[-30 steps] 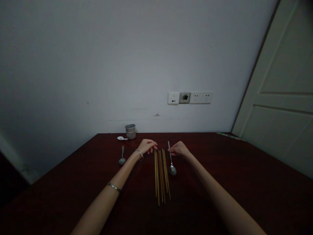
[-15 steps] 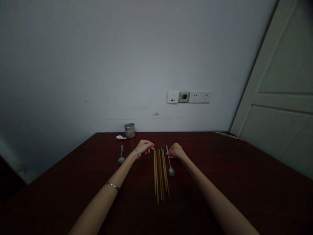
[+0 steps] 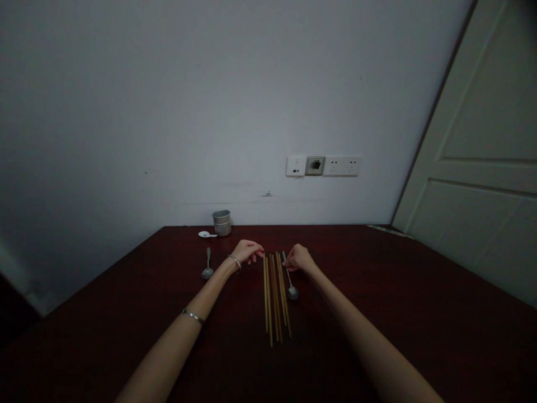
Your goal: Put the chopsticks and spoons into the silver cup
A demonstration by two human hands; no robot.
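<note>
Several wooden chopsticks (image 3: 275,296) lie side by side on the dark red table, pointing away from me. My left hand (image 3: 248,250) is at their far left end. Its fingertips are at the tip of the leftmost chopstick, and its fingers look loosely apart. On the other side, my right hand (image 3: 300,258) pinches the thin handle of a long metal spoon (image 3: 292,293) near its far end. The spoon lies just right of the chopsticks, its bowl toward me. Left of my left wrist is a small metal ladle (image 3: 207,272).
A metal cup (image 3: 222,223) stands at the table's back edge by the wall, with a white spoon (image 3: 206,234) beside it. Sockets (image 3: 322,165) are set in the wall. A pale door (image 3: 478,168) rises at the right, near a thin strip (image 3: 390,231) on the table's back corner.
My right hand and the far end of the spoon's handle have shifted slightly left, closer to the chopsticks. My left hand has hardly moved.
</note>
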